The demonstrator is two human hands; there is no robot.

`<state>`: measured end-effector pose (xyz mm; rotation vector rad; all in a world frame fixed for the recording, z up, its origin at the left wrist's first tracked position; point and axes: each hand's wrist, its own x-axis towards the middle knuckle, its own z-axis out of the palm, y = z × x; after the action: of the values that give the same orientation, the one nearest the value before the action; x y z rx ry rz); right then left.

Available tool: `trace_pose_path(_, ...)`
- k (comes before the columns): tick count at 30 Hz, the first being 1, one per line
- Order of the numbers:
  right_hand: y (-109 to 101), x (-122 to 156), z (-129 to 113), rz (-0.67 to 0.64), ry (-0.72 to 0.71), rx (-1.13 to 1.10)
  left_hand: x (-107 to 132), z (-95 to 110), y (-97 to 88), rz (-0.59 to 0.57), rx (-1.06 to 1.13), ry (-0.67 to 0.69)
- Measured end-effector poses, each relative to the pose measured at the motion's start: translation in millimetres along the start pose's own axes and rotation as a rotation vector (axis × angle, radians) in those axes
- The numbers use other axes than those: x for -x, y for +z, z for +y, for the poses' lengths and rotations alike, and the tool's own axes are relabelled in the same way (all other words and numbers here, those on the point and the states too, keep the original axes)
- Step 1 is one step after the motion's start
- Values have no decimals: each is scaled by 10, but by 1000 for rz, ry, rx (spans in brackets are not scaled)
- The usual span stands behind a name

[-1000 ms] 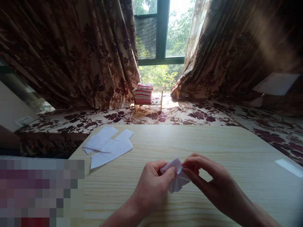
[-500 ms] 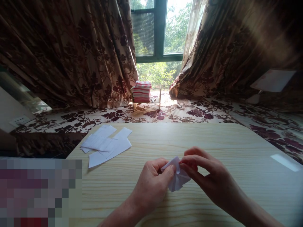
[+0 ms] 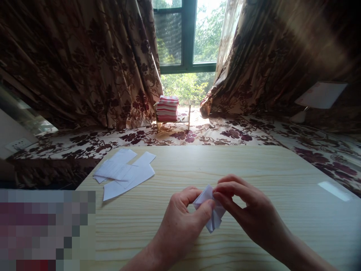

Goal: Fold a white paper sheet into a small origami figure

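Between my two hands is a small piece of white folded paper [image 3: 216, 218], held above the wooden table. My left hand [image 3: 184, 214] is closed on its left side, thumb lying across the front and fingers behind. With thumb and fingertips, my right hand [image 3: 242, 195] pinches the upper right edge of the paper. Creases and a pointed top corner show on it; its back is hidden by my fingers.
Several white paper pieces [image 3: 129, 171] overlap on the left of the light wood-grain table [image 3: 254, 162]. Beyond it, a small stand [image 3: 189, 119] bears folded striped cloths [image 3: 167, 109] before the window. A white lamp [image 3: 321, 95] is at the right.
The folded paper has turned a little and looks narrower at its lower end. My left thumb has slid slightly right across it, while my right hand keeps pinching its edge.
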<state>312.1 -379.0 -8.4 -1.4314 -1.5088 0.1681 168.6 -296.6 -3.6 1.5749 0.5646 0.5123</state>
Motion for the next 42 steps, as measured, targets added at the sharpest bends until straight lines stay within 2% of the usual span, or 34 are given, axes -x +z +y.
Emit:
trace_pose_path(5, 5, 3, -7, -4, 23, -48, 26, 7, 42, 25, -13, -35)
trace_pose_path(10, -15, 6, 16, -53, 194, -226, 28, 24, 68, 30, -22, -61)
trace_pose_path(13, -37, 8, 19, -104, 294, -241, 14, 38, 76, 28, 0, -92)
trace_pose_path(19, -39, 15, -15, -162, 358, -250, 3, 57, 61, 25, 31, -135)
trace_pose_path(23, -17, 32, 13, -118, 317, -234, 0, 32, 40, 12, 41, -102)
trace_pose_path(27, -35, 40, 20, -52, 105, -61, -9, 1, 24, -5, 130, -149)
trace_pose_path(30, -61, 27, 1, -74, -9, -2, -11, -5, 20, -4, 132, -141)
trace_pose_path(35, -63, 3, -8, -99, 7, -14, -12, 10, 21, -1, 74, -123)
trace_pose_path(42, -4, -3, -11, -72, 104, -73, -6, 26, 16, 13, -21, -60)
